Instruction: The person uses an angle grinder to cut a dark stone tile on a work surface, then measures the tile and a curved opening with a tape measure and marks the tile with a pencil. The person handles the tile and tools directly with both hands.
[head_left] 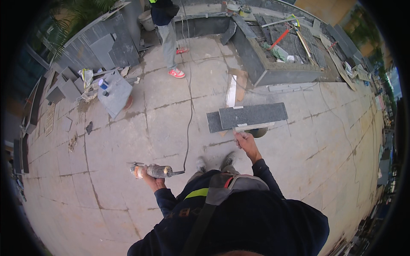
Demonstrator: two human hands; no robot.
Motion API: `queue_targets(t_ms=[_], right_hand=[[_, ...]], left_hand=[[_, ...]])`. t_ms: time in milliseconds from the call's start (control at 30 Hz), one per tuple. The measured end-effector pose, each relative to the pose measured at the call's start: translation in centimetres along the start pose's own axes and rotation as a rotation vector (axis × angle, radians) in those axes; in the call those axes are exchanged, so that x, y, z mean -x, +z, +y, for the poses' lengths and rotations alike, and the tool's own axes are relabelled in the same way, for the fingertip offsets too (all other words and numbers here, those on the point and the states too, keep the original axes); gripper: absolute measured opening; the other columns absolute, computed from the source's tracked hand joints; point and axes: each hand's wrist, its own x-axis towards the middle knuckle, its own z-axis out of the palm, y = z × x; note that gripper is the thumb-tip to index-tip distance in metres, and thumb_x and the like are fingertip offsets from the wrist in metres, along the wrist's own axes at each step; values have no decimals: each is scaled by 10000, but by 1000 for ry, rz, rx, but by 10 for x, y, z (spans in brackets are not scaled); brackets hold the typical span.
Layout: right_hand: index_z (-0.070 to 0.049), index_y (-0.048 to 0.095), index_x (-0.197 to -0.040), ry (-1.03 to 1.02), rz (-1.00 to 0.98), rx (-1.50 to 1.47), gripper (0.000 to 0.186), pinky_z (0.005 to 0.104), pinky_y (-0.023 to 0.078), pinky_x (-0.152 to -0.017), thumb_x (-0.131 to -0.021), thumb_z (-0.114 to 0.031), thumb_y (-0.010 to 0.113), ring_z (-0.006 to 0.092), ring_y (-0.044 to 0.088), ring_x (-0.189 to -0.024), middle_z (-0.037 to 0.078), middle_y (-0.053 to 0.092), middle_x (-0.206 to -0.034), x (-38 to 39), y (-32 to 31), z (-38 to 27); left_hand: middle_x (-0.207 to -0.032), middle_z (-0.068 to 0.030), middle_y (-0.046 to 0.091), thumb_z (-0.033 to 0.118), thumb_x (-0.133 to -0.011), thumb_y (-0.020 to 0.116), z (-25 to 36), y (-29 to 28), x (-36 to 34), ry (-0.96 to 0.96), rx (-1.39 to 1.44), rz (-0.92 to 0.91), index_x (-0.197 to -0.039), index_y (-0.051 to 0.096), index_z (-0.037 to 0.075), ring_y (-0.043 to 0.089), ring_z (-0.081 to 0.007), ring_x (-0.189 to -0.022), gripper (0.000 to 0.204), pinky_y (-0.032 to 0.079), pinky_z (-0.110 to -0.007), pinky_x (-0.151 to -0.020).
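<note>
My left hand [150, 178] is wrapped round an angle grinder [159, 171], held out to the left with its disc at the far-left end and its cord running off the right end. Ahead of me, two dark grey stone slabs [253, 113] overlap, the upper one set to the right of the lower slab [213, 122]. My right hand [246, 142] is by their near edge, fingers curled in a pinch. Whatever is between those fingertips is too small to make out, and I cannot tell whether they touch the slab. A round bucket-like thing [259, 132] shows partly beneath the slabs.
The black power cord [188, 128] crosses the paved floor toward another person [167, 42] standing ahead. A stone-edged planter [290, 74] with tools on it stands far right. Stone offcuts [113, 91] lie at the left, some leaning on a wall. My shoes [227, 160] are below the slabs.
</note>
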Motion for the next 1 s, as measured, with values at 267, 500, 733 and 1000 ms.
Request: queue_targets(t_ms=[267,500,733,1000], right_hand=[[-43,445,-622,-1359,-188,13,431,329,243,-482,-855,-41,808,147,338,-513,15,431,-585,145,17,-347],[-41,477,-615,-1619,-301,263,422,313,263,-485,-880,-66,804,121,370,-513,15,460,-573,156,-23,-387],[-39,509,-607,-1634,-278,291,420,296,283,-487,-904,-91,801,94,401,-512,15,488,-562,117,-105,-381],[-16,600,-655,-716,-149,73,414,262,351,-519,-998,-194,746,46,485,-556,0,574,-592,-33,-222,-285]], left_hand=[[-825,-113,643,159,-879,718,-16,14,-2,-50,-60,-47,-1052,540,80,690,-282,-723,260,643,-412,-646],[-801,-92,637,151,-884,708,-53,36,2,-87,-105,-59,-1020,550,83,692,-288,-720,220,648,-431,-678],[-849,-103,640,169,-902,692,-116,56,23,-93,-90,-79,-1024,534,88,684,-282,-771,216,634,-436,-713],[-824,-103,664,191,-908,688,-250,81,63,12,-68,-101,-963,578,82,687,-283,-752,163,616,-442,-703]])
